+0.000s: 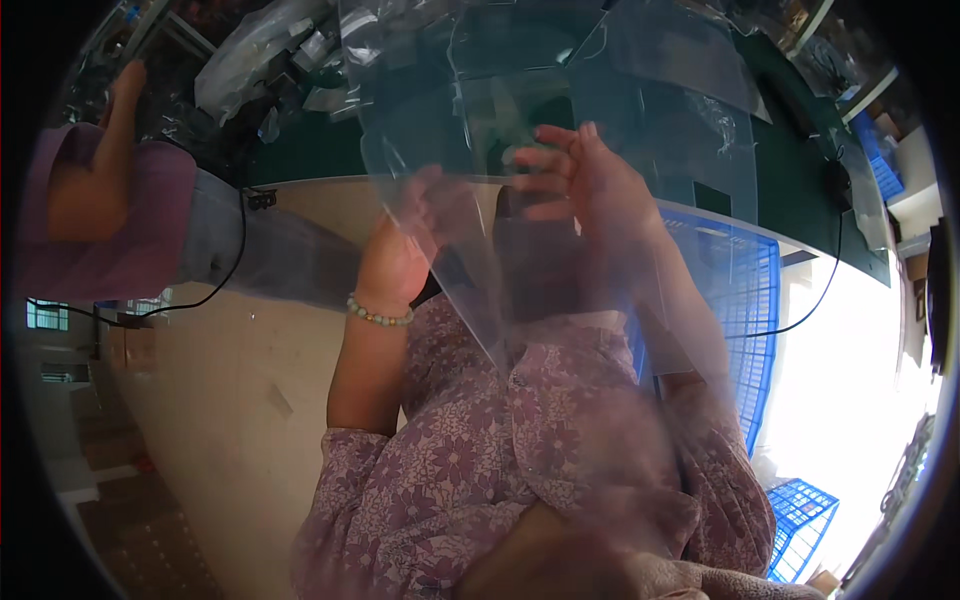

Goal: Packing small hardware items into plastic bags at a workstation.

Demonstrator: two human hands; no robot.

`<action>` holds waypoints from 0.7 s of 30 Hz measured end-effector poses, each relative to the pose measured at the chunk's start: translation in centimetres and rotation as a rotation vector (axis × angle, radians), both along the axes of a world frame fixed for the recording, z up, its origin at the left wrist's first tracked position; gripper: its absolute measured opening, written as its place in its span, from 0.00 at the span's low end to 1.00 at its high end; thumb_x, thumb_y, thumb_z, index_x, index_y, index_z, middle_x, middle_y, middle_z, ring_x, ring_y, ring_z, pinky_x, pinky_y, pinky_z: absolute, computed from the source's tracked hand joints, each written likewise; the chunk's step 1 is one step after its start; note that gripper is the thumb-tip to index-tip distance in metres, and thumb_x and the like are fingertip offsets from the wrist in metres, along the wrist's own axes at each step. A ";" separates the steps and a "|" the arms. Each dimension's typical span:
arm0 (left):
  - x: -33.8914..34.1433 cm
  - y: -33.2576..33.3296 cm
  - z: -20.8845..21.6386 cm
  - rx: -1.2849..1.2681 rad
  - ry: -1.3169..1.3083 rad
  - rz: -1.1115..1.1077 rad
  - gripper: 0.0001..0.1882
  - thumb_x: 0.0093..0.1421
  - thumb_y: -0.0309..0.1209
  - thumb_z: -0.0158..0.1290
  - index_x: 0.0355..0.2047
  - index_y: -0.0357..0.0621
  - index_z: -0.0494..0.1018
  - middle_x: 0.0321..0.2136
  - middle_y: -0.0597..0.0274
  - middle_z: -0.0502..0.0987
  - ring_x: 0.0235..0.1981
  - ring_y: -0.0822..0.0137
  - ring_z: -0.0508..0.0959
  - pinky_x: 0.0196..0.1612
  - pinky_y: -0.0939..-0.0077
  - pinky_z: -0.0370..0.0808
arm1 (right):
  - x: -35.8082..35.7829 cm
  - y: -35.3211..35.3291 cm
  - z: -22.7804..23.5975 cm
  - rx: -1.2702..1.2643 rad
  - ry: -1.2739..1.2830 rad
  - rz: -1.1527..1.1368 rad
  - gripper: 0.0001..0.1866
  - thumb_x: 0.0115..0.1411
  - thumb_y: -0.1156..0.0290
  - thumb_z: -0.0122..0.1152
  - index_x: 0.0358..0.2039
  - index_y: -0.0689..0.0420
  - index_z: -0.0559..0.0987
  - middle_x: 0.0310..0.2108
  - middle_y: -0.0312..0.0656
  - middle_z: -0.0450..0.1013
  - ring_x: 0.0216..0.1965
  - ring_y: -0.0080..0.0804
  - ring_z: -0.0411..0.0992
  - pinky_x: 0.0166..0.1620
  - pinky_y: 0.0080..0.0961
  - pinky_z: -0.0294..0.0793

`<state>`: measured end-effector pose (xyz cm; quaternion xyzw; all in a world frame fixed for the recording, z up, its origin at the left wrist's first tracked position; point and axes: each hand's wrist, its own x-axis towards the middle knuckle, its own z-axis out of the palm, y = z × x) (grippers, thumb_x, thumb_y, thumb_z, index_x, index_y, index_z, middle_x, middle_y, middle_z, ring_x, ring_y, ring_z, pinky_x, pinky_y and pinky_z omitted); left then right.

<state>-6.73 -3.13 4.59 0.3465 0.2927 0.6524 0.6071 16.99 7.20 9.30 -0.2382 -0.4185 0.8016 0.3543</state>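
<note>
A large, creased clear plastic sheet is raised in front of me, above the table's near edge. Its lower left edge slants down across my left hand, which wears a bead bracelet. The left fingers are bent at that edge and appear closed on it, though blur and glare veil their tips. Behind the clear film, my right hand is lifted with its palm turned to the left. Its fingers are apart, with nothing visible between them. Whether the right palm touches the film cannot be made out.
A dark green tabletop stretches across the far side, with crumpled clear plastic bags at its far left. A blue plastic crate stands to my right, another blue basket lower down. On the left is a person in a pink top. Black cables hang on both sides.
</note>
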 end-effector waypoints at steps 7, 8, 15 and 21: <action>3.3 1.2 -1.0 0.058 -0.453 -0.271 0.39 0.65 0.66 0.37 0.65 0.53 0.63 0.65 0.47 0.63 0.64 0.50 0.65 0.68 0.51 0.59 | -2.8 -1.2 -4.3 -0.211 0.110 0.190 0.22 0.72 0.52 0.47 0.51 0.57 0.76 0.44 0.39 0.75 0.45 0.29 0.73 0.51 0.29 0.74; 3.2 0.9 -1.4 0.050 -0.459 -0.259 0.39 0.65 0.66 0.37 0.65 0.53 0.63 0.65 0.47 0.63 0.64 0.50 0.65 0.68 0.51 0.59 | -3.0 -1.4 -4.8 -0.240 0.089 0.182 0.22 0.72 0.52 0.47 0.51 0.57 0.76 0.44 0.39 0.75 0.45 0.29 0.74 0.50 0.28 0.74; 2.1 -1.2 -4.7 -0.045 -0.478 -0.181 0.36 0.66 0.64 0.37 0.67 0.59 0.58 0.66 0.42 0.60 0.66 0.41 0.61 0.66 0.39 0.58 | -0.6 -1.9 -0.6 0.395 -0.355 -0.209 0.32 0.71 0.48 0.46 0.62 0.62 0.67 0.53 0.49 0.73 0.52 0.37 0.73 0.55 0.39 0.74; 1.2 -1.9 -6.4 0.031 -0.553 -0.203 0.34 0.68 0.62 0.36 0.67 0.57 0.58 0.66 0.46 0.60 0.67 0.40 0.59 0.64 0.36 0.59 | 7.1 -2.5 8.3 1.038 0.270 0.047 0.26 0.71 0.56 0.49 0.60 0.63 0.69 0.51 0.57 0.72 0.52 0.45 0.73 0.55 0.44 0.76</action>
